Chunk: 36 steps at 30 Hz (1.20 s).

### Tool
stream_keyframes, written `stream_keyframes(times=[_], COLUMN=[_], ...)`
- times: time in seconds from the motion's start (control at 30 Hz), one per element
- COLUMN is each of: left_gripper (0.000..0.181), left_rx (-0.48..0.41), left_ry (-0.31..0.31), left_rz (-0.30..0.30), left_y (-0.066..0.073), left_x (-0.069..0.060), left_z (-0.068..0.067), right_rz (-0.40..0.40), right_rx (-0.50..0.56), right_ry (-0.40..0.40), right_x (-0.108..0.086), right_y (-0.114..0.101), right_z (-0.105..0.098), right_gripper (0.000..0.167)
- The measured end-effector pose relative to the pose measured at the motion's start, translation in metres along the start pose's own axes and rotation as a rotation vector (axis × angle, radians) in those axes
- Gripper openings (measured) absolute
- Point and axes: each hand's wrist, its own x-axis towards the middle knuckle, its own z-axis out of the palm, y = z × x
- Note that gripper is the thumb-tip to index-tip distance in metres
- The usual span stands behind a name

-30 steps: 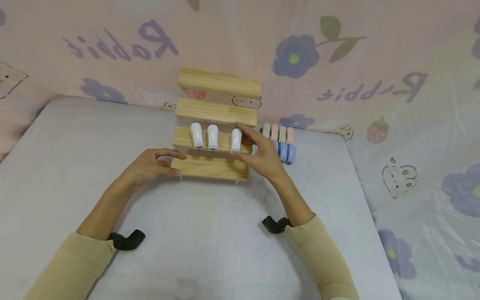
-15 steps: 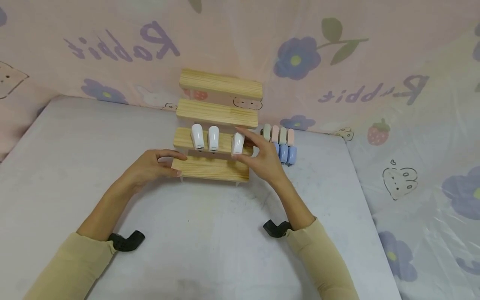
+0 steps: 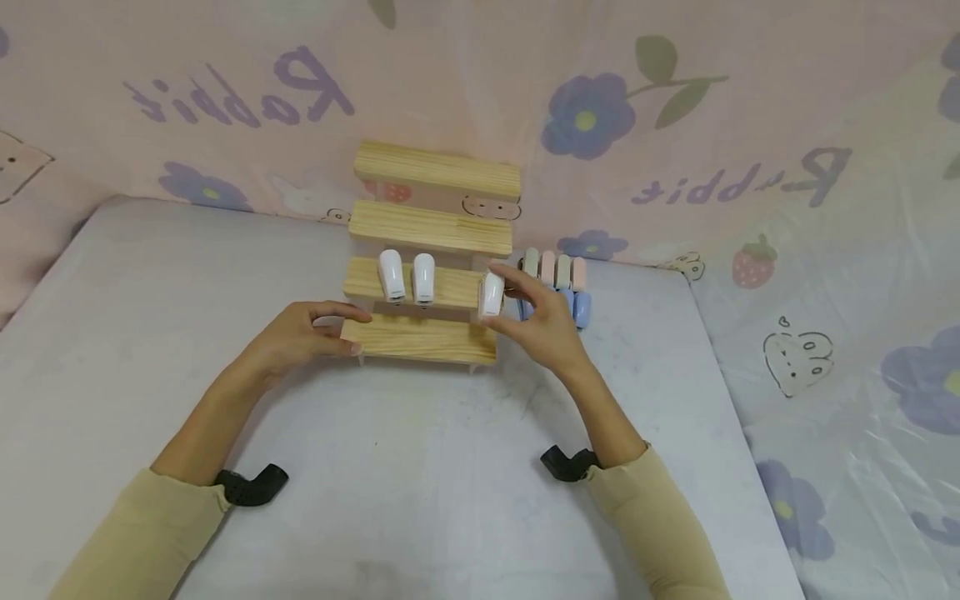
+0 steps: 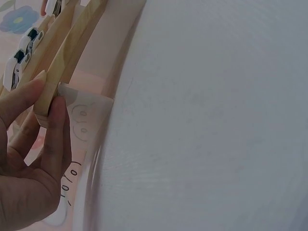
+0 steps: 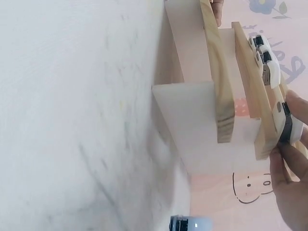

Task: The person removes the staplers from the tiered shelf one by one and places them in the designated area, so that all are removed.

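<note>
A stepped wooden rack (image 3: 420, 340) with several tiers stands against the back cloth. My left hand (image 3: 296, 340) pinches the left end of its lowest board; in the left wrist view the thumb lies on top and fingers are underneath. Near the right end of the second tier from the bottom, my right hand (image 3: 546, 327) holds a white mini stapler (image 3: 492, 293) between thumb and fingers. In the right wrist view that stapler sits at the board's edge. Two more white staplers, a left one (image 3: 392, 275) and a middle one (image 3: 423, 277), rest on the same tier.
Right of the rack, several small staplers lie grouped on the white table (image 3: 420, 483): green (image 3: 531, 262), pink (image 3: 578, 273) and blue (image 3: 582, 310) ones. The right hand partly hides them. A printed cloth (image 3: 465, 75) hangs behind and along the right side.
My right hand has moved the white stapler rightward along the tier, widening the gap to the other two. The left hand keeps its grip on the board's left end.
</note>
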Motion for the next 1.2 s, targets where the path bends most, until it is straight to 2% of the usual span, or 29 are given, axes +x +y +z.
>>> stream_keyframes(times=[0.33, 0.63, 0.9, 1.2], left_gripper=[0.055, 0.056, 0.057, 0.056], left_rx=[0.007, 0.001, -0.003, 0.009], left_ry=[0.011, 0.015, 0.016, 0.016], left_rz=[-0.010, -0.010, -0.011, -0.022], left_y=[-0.002, -0.002, -0.001, -0.002], left_x=[0.001, -0.001, -0.001, 0.001], left_z=[0.001, 0.000, 0.000, -0.001], right_rz=[0.098, 0.083, 0.106, 0.212], right_rx=[-0.017, 0.025, 0.028, 0.011], right_ry=[0.004, 0.019, 0.026, 0.009], right_x=[-0.011, -0.019, -0.028, -0.041], right_y=[0.013, 0.017, 0.023, 0.033], right_z=[-0.015, -0.023, -0.031, -0.036], right_gripper=[0.070, 0.067, 0.066, 0.067])
